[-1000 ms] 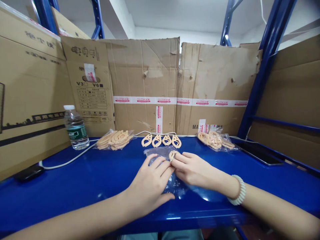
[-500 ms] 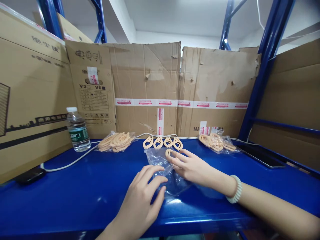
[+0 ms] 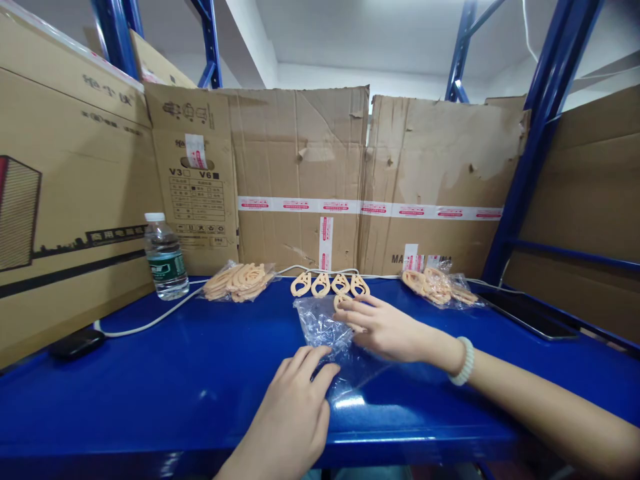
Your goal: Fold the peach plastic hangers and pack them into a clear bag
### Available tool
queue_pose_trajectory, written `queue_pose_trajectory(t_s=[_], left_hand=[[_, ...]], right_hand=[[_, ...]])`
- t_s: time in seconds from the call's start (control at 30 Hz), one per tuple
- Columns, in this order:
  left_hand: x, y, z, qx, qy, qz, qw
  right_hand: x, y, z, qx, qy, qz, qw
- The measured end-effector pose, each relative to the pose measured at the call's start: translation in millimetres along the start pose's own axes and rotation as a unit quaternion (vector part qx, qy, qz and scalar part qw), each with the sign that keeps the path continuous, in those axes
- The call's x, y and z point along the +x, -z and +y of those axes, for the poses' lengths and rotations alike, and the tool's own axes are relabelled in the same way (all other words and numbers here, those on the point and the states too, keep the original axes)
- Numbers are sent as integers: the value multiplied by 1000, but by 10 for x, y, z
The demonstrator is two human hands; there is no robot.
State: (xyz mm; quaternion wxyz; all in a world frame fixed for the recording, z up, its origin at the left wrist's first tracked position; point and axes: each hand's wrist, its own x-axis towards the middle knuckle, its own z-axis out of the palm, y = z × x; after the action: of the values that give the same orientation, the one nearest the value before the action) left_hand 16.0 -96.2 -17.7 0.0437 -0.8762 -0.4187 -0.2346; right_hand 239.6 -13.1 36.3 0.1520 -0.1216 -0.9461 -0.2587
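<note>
A clear plastic bag [image 3: 320,323] lies flat on the blue tabletop between my hands. My right hand [image 3: 387,330] is over the bag's right side, its fingers closed on a beige teardrop-shaped plastic piece [image 3: 341,302], which they partly cover. At the bag's near edge is my left hand [image 3: 290,410]. Its fingers are slightly bent and apart, the tips at the film, gripping nothing that I can see. Just beyond the bag, several matching beige pieces [image 3: 321,285] stand in a row.
Bagged beige pieces lie at the back left [image 3: 240,281] and back right [image 3: 435,287]. A water bottle [image 3: 167,263] and a black device [image 3: 77,343] are on the left, with a white cable [image 3: 145,329]. A dark phone-like slab [image 3: 530,315] lies right. Cardboard [image 3: 300,153] walls the back.
My left hand has drawn slightly nearer to me, its fingers less spread. My right hand has turned lower over the beige piece at the bag. The view has shifted slightly.
</note>
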Motion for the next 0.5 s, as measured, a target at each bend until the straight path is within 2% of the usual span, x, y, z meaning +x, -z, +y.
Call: queue_pose_trajectory(t_s=[0.07, 0.13, 0.17, 0.2, 0.27, 0.33, 0.4, 0.5], left_hand=[[-9, -9, 0, 9, 2, -1, 1000], [-12, -19, -3, 15, 6, 1, 1000], [-12, -24, -5, 16, 9, 3, 1000], [-12, -29, -7, 18, 11, 5, 1000], [-12, -36, -15, 26, 10, 7, 1000], [-16, -41, -27, 36, 3, 8, 999], [-27, -48, -39, 43, -3, 10, 999], [-50, -63, -50, 43, -12, 26, 999]], right_hand=[[-28, 66, 173, 118, -52, 66, 989], [-60, 25, 447, 137, -156, 120, 971], [-76, -44, 605, 110, -204, 98, 968], [-90, -139, 763, 77, -236, 22, 969], [-111, -373, 1037, 26, -282, -170, 944], [-116, -591, 1214, 22, -295, -225, 928], [-112, -719, 1285, 19, -301, -244, 922], [-130, -701, 1242, 8, -310, -271, 911]])
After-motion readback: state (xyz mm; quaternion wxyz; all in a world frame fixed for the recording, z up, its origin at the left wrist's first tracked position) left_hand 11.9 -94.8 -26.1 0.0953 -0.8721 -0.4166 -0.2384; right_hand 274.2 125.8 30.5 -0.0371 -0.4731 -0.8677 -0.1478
